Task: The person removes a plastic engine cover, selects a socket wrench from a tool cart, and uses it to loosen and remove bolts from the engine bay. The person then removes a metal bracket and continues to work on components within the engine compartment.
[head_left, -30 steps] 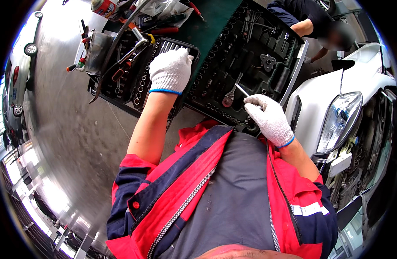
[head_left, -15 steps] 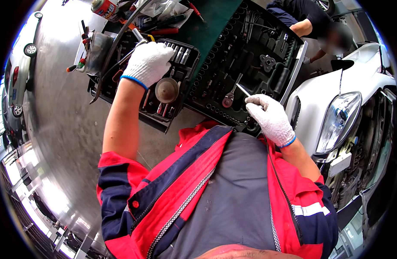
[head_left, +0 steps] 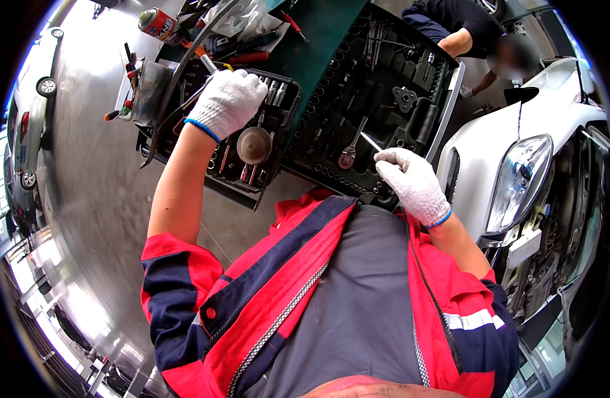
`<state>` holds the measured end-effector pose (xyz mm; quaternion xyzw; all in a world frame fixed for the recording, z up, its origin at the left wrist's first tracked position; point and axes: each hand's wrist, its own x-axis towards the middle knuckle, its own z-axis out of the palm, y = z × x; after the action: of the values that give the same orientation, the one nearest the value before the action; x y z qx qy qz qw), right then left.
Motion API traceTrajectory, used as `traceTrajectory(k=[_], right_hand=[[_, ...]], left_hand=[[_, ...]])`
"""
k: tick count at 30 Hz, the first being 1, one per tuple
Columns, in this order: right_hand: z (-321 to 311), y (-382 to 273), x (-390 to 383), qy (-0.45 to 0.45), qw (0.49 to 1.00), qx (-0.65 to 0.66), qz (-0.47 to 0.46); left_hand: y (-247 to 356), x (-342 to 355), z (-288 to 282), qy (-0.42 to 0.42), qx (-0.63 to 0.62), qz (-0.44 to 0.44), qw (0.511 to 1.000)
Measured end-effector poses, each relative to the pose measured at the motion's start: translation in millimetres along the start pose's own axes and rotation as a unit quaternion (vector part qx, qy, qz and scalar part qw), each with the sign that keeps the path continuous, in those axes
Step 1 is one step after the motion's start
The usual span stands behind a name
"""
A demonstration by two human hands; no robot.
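My left hand [head_left: 229,103], in a white glove with a blue cuff, is curled over a black socket case [head_left: 276,132] at its row of silver sockets [head_left: 278,93]; what its fingers hold is hidden. A round metal cup-shaped piece [head_left: 254,145] lies in that case. My right hand [head_left: 408,179], gloved alike, grips a slim silver rod [head_left: 374,142] at the near edge of the larger tool tray [head_left: 371,99]. That tray holds a ratchet [head_left: 347,157] and fitted tools.
The green bench [head_left: 305,53] carries screwdrivers and a red spray can [head_left: 156,24]. A clear container [head_left: 150,89] of tools stands left. A co-worker [head_left: 477,40] crouches upper right, beside a white car [head_left: 494,152] with its bonnet raised. Another car [head_left: 26,132] stands far left.
My left hand has moved leftward from the middle of the socket case, uncovering the round metal piece. My right hand still holds the rod in about the same place.
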<state>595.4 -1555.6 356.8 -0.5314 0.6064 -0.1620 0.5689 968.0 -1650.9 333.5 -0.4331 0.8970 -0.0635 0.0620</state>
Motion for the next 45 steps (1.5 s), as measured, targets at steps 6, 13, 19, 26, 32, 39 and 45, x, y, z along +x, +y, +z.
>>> traceTrajectory(k=[6,13,19,26,32,39,45], right_hand=[[0,5,-3,0.01,1.0,0.004,-0.021],[-6,8,-7,0.018,0.999,0.021,-0.016],[-38,52,-4,0.184,0.977,-0.113,-0.001],[-70,191,5,0.259,0.9,-0.317,0.151],[-31,168,6,0.178,0.889,-0.374,0.194],[-35,143,27,0.126,0.896,-0.39,0.173],[-21,140,24,0.072,0.912,-0.401,0.041]], left_hand=[[4,1,-6,0.053,-0.048,0.051,0.996],[2,-5,0,0.065,-0.147,-0.048,0.986],[18,-26,-14,0.207,-0.334,-0.173,0.903],[61,-86,-10,0.326,-0.752,-0.308,0.483],[111,-85,-31,0.232,-0.853,-0.236,0.403],[175,-36,-44,0.094,-0.946,-0.158,0.269],[222,21,-58,-0.058,-0.988,-0.024,0.14]])
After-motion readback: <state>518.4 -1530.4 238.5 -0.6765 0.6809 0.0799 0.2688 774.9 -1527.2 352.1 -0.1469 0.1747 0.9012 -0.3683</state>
